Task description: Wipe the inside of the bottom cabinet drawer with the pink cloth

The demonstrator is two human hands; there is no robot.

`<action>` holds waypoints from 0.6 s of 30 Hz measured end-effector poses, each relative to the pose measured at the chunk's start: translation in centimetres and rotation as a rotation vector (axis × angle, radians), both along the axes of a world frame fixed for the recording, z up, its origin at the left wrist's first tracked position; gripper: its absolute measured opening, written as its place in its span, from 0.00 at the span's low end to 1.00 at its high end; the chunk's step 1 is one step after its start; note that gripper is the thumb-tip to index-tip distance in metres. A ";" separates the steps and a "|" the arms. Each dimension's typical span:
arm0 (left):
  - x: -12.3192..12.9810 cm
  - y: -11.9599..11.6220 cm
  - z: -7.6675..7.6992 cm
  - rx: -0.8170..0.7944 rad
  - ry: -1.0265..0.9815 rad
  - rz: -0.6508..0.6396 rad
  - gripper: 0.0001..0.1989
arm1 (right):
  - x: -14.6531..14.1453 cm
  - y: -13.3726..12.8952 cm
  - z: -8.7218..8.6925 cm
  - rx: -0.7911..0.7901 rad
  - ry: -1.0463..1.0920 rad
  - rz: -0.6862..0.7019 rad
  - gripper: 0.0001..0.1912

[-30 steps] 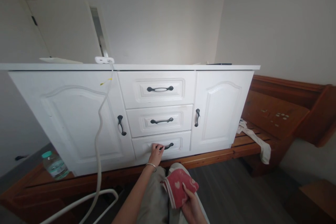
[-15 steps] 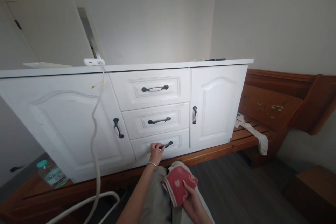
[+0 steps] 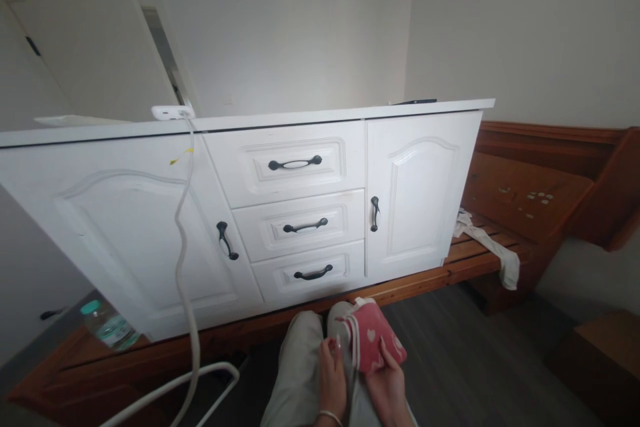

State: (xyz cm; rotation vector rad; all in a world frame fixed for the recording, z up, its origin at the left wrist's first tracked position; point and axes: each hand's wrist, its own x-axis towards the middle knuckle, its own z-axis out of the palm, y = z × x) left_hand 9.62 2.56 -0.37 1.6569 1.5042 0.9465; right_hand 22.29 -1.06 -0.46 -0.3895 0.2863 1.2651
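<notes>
White cabinet [image 3: 417, 207] ahead; my right grip [image 3: 389, 383] clamps the cloth [image 3: 371, 340], likely soft, best pinched across folds; left grip [image 3: 332, 377], can't tell.

The dark grey wood-look floor [image 3: 440, 340] lies open to the right of the knees, and air is open before the three closed white panelled drawers [image 3: 300, 221]. A thick white cable [image 3: 183, 260] hangs across the left white cupboard door [image 3: 125, 233], blocking a straight reach there; the grey-trousered knees [image 3: 305, 333] crowd the space below the drawers.
</notes>
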 end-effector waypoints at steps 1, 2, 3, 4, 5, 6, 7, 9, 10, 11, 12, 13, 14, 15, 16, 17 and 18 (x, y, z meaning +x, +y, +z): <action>0.6 -1.3 -0.3 -0.045 0.052 -0.037 0.21 | 0.7 -0.4 -0.3 -0.010 0.014 -0.039 0.17; 1.2 -2.3 -0.2 -0.075 0.128 -0.086 0.21 | 1.3 -0.8 -0.6 -0.017 0.018 -0.062 0.17; 1.6 -3.0 0.2 -0.099 0.217 -0.137 0.22 | 2.0 -1.2 -0.7 -0.023 0.014 -0.073 0.16; 1.9 -3.4 0.9 -0.124 0.311 -0.186 0.23 | 2.6 -1.5 -0.8 -0.032 0.004 -0.075 0.15; 2.1 -3.5 1.8 -0.152 0.399 -0.232 0.25 | 3.1 -1.8 -0.9 -0.044 -0.011 -0.072 0.15; 2.2 -3.6 2.7 -0.175 0.470 -0.271 0.27 | 3.6 -1.9 -0.9 -0.061 -0.029 -0.071 0.14; 2.1 -3.5 3.5 -0.186 0.526 -0.311 0.28 | 4.0 -2.0 -0.8 -0.077 -0.055 -0.073 0.13; 1.9 -3.4 4.6 -0.181 0.592 -0.373 0.28 | 4.8 -2.0 -0.4 -0.104 -0.119 -0.088 0.12; 1.7 -3.4 4.8 -0.175 0.606 -0.391 0.27 | 5.1 -1.9 -0.2 -0.113 -0.148 -0.101 0.12; 1.6 -3.5 5.0 -0.173 0.613 -0.399 0.26 | 5.4 -1.8 0.1 -0.120 -0.170 -0.121 0.12; 1.6 -3.7 5.0 -0.177 0.620 -0.402 0.24 | 5.6 -1.8 0.5 -0.128 -0.183 -0.144 0.12; 1.6 -3.9 5.0 -0.182 0.630 -0.406 0.23 | 5.8 -1.8 0.9 -0.136 -0.188 -0.167 0.12; 1.7 -4.1 5.1 -0.185 0.644 -0.414 0.23 | 6.0 -1.8 1.3 -0.141 -0.191 -0.184 0.12; 1.8 -4.2 5.1 -0.184 0.661 -0.429 0.22 | 6.1 -1.9 1.7 -0.143 -0.197 -0.198 0.12; 1.8 -4.2 5.3 -0.183 0.674 -0.448 0.22 | 6.2 -1.9 1.9 -0.142 -0.208 -0.210 0.12; 1.9 -4.1 5.5 -0.183 0.679 -0.468 0.22 | 6.2 -2.0 2.1 -0.139 -0.226 -0.213 0.12; 1.8 -4.0 5.7 -0.188 0.675 -0.484 0.22 | 6.2 -1.9 2.3 -0.128 -0.252 -0.205 0.12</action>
